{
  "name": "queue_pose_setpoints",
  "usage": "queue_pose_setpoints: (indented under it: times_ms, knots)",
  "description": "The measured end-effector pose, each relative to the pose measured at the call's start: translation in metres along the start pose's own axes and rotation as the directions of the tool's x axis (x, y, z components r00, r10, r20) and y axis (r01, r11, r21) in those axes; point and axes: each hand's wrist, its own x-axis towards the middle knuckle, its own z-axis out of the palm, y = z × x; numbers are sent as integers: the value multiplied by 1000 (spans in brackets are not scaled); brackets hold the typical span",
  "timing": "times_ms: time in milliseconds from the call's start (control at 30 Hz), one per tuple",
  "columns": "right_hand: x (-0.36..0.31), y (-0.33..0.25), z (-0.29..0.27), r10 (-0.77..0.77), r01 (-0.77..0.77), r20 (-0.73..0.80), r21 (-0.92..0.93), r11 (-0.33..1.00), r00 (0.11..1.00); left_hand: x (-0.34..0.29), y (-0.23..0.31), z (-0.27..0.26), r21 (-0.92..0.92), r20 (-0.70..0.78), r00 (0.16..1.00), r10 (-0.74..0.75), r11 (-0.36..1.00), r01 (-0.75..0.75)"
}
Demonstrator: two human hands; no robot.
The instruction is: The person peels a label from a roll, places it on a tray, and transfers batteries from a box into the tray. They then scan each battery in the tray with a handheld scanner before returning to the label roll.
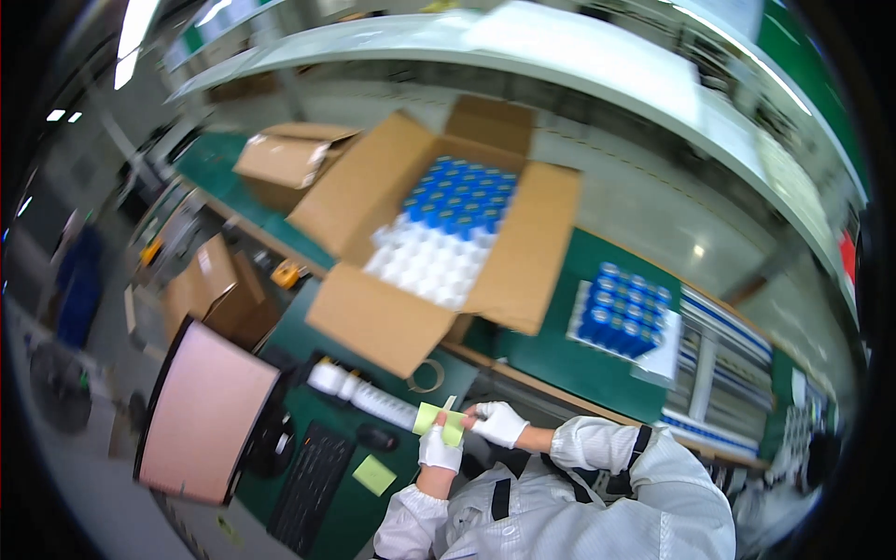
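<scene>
In front of my body, my left hand (441, 450), in a white glove with bare fingertips, grips a yellow-green sticky note (431, 416) with its thumb across the paper. My right hand (499, 426), gloved the same way, has its fingers pinched together at the note's right edge. What lies between those right fingertips is too small to make out. A narrow white strip (450, 403) sticks up at the top of the note. Another yellow-green sticky note (374, 475) lies on the green desk, left of my left hand.
A large open carton (537, 252) holds blue cylinders and white ones. More blue cylinders (623, 313) stand on the green bench at right, near metal rails (705, 373). A monitor (207, 411), keyboard (313, 485), mouse (377, 437) and tape ring (427, 375) are left of my hands.
</scene>
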Motion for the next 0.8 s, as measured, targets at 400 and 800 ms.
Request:
queue_pose_setpoints:
  times_ms: [400, 800]
  knots:
    - [-100, 83, -175, -136, -396, -663, -585, 708, 736, 70, -121, 110, 799, 393, 906, 158, 428, -422]
    - [-75, 148, -249, -26, -473, -673, -547, 691, 739, 139, -191, 200, 825, 562, 807, 181, -199, -529]
